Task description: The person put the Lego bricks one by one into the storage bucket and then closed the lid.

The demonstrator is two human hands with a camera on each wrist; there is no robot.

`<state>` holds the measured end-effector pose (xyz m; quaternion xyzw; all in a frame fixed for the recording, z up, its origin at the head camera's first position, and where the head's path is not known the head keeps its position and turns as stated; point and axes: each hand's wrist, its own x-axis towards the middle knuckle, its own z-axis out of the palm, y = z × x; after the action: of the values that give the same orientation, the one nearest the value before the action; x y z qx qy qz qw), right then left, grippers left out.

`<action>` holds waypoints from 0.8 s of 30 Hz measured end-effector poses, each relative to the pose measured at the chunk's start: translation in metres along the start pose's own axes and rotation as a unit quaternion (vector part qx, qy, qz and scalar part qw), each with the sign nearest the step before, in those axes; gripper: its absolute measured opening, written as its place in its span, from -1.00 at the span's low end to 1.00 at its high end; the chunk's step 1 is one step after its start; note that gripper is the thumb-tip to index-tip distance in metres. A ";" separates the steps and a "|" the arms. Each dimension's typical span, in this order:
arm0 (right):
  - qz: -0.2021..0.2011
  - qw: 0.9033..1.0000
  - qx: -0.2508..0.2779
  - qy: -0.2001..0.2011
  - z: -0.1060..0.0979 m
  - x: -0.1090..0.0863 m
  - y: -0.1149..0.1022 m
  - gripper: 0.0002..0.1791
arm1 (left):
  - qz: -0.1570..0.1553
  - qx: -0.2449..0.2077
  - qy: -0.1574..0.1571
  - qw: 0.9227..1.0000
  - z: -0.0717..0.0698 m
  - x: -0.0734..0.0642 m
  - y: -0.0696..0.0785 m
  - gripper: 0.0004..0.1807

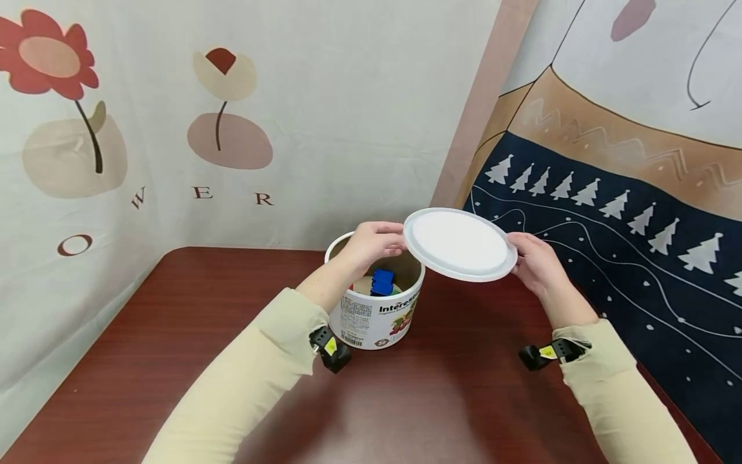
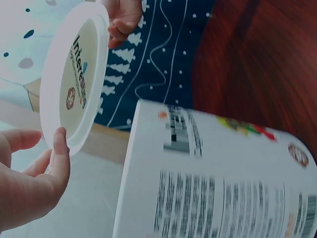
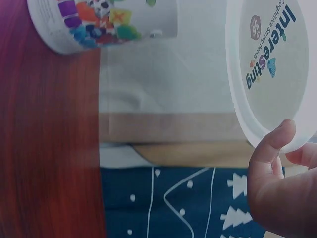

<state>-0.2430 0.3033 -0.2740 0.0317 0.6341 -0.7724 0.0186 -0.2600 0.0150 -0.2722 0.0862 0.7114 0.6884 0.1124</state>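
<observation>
A round white lid (image 1: 460,245) is held in the air to the right of a white tub (image 1: 371,322). My left hand (image 1: 373,248) pinches its left edge above the tub's opening, thumb (image 2: 60,141) on the rim. On the opposite edge, my right hand (image 1: 536,261) grips the lid between thumb and fingers. A plain white face of the lid shows in the head view; both wrist views show printed lettering on its other face. Inside the uncovered tub lie a blue block (image 1: 382,282) and other pieces, partly hidden by the left forearm and tub wall.
The tub stands on a reddish-brown table (image 1: 232,290) near its back edge. Behind hangs a pale flower-print cloth (image 1: 348,129). On the right is a dark blue cloth with white trees (image 1: 608,258). Each wrist wears a black camera.
</observation>
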 end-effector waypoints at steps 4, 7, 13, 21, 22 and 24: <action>0.004 1.000 -0.017 -0.002 0.017 0.002 0.001 -0.82 | 0.017 0.035 0.012 0.999 -0.017 -0.004 -0.002 -0.50; 0.002 1.000 -0.028 -0.008 0.028 0.003 0.002 -0.89 | 0.041 0.084 0.017 0.995 -0.029 -0.004 -0.006 -0.47; -0.014 0.995 -0.090 -0.028 0.047 0.006 0.005 -0.87 | 0.088 0.152 0.023 0.984 -0.051 -0.008 -0.012 -0.47; -0.084 0.978 -0.173 -0.077 0.063 0.006 0.011 -0.55 | 0.112 0.186 0.024 0.976 -0.078 -0.015 -0.019 -0.50; -0.099 0.975 -0.180 -0.083 0.064 0.006 0.011 -0.52 | 0.115 0.194 0.027 0.974 -0.080 -0.016 -0.019 -0.51; -0.133 0.968 -0.195 -0.089 0.066 0.006 0.013 -0.51 | 0.126 0.218 0.038 0.967 -0.083 -0.018 -0.020 -0.54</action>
<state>-0.2502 0.2357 -0.2745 -0.1257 0.7667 -0.6292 -0.0217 -0.2652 -0.0707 -0.2889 0.1714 0.8313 0.5281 -0.0240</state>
